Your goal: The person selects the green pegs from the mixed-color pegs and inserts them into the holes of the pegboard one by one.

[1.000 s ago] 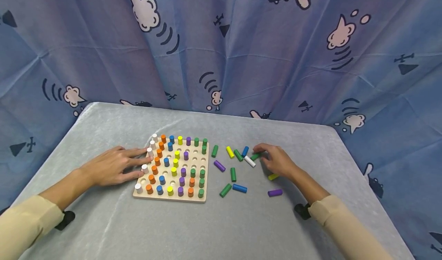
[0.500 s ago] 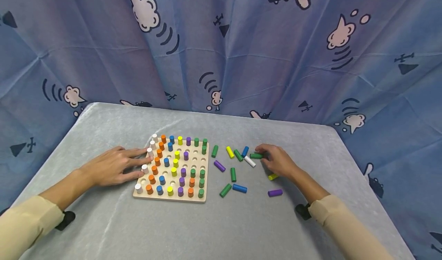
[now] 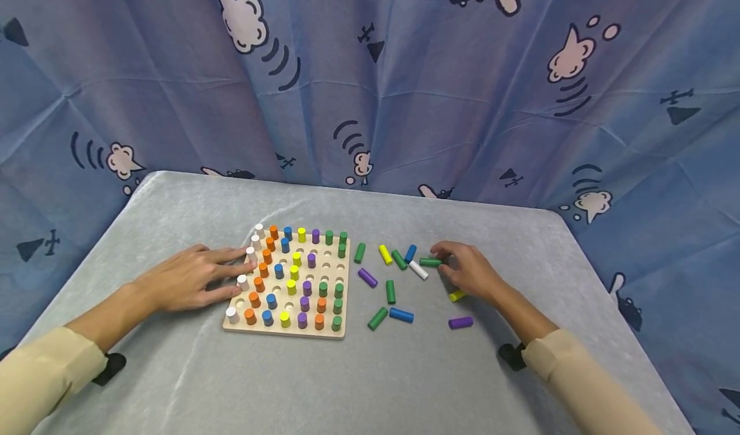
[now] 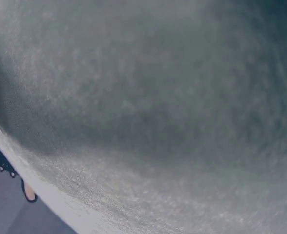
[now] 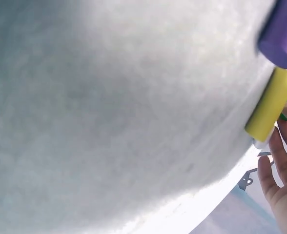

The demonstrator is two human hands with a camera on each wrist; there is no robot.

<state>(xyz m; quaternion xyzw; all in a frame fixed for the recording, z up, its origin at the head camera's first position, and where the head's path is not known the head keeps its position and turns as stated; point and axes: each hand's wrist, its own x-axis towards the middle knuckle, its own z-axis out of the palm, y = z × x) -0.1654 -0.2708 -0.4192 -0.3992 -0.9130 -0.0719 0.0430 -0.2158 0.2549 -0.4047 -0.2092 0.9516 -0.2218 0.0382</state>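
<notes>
Head view shows a green peg (image 3: 430, 262) lying right of your pegboard (image 3: 277, 331), its end apparently pinched by your partly hidden right fingertips; your left hand (image 3: 191, 279), fingers extended, touches the board's left side.

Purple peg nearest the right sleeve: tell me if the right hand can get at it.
Probably yes: the purple peg lies apart and uncovered, though the right hand seems to pinch a green peg.

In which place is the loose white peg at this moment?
In the head view, the loose white peg lies right of the pegboard, just below and left of the green peg touching the right hand.
</notes>
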